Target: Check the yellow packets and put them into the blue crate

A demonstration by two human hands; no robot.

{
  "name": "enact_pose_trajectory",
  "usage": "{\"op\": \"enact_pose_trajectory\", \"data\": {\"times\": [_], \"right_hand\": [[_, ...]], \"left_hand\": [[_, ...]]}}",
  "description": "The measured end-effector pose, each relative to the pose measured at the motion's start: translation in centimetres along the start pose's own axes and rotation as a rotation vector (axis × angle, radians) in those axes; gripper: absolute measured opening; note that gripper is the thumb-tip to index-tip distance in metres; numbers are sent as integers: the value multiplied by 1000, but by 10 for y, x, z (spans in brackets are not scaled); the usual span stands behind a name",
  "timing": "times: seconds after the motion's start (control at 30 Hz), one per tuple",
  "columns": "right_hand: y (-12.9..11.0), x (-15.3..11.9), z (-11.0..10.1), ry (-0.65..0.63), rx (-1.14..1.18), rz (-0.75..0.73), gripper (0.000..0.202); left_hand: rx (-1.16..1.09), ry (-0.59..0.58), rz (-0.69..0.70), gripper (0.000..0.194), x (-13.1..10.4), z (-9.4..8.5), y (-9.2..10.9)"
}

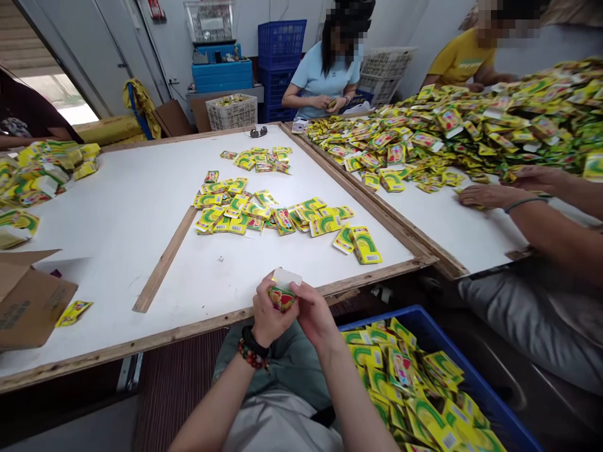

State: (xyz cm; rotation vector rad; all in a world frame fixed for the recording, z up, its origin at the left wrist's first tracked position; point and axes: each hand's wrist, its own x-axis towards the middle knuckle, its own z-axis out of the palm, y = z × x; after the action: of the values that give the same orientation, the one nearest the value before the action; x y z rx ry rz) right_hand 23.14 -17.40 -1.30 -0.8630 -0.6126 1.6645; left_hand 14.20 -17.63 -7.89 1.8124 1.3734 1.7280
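Just past the table's front edge, my left hand [272, 316] is wrapped round a small yellow, green and red cardboard box [281, 299]. A white end flap [287, 277] stands up from the top of this box. On the other side, my right hand [311, 312] pinches the box near the flap with its thumb and fingers. What is inside the box does not show. Similar small boxes [235, 207] lie in a loose pile on the white table [188, 282], and a barcoded one [365, 245] lies closest to my right hand.
Right of my legs, a blue crate [421, 314] holds many such boxes. A wooden strip [164, 263] lies on the table; a brown carton [35, 304] sits at left. Beyond a wooden rail [358, 185], a large heap [494, 125] covers another table. Co-workers sit around; one's hand [485, 196] touches the heap's edge.
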Motion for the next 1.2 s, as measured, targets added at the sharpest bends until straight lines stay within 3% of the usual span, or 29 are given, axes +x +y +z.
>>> {"op": "enact_pose_trajectory", "data": {"times": [0.13, 0.2, 0.33, 0.47, 0.9, 1.1, 1.2], "right_hand": [[-4, -2, 0, 42, 56, 43, 45], [-4, -6, 3, 5, 3, 24, 42], [1, -17, 10, -67, -407, -218, 31], [4, -16, 11, -1, -785, -442, 26], [-11, 2, 3, -52, -761, -289, 33], [-7, -5, 2, -230, -1105, -421, 49], [-4, -11, 2, -225, -1140, -509, 41]], "left_hand": [[24, -55, 149, 49, 3, -2, -1], [-6, -111, 152, 53, 5, -5, 2], [-55, -203, -16, 72, 6, -13, 5], [-47, -288, -101, 60, 7, -16, 4], [73, -255, -204, 53, 11, -7, 7], [-16, -247, -276, 37, 12, -10, 6], [-39, -275, -221, 34, 12, -13, 8]]}}
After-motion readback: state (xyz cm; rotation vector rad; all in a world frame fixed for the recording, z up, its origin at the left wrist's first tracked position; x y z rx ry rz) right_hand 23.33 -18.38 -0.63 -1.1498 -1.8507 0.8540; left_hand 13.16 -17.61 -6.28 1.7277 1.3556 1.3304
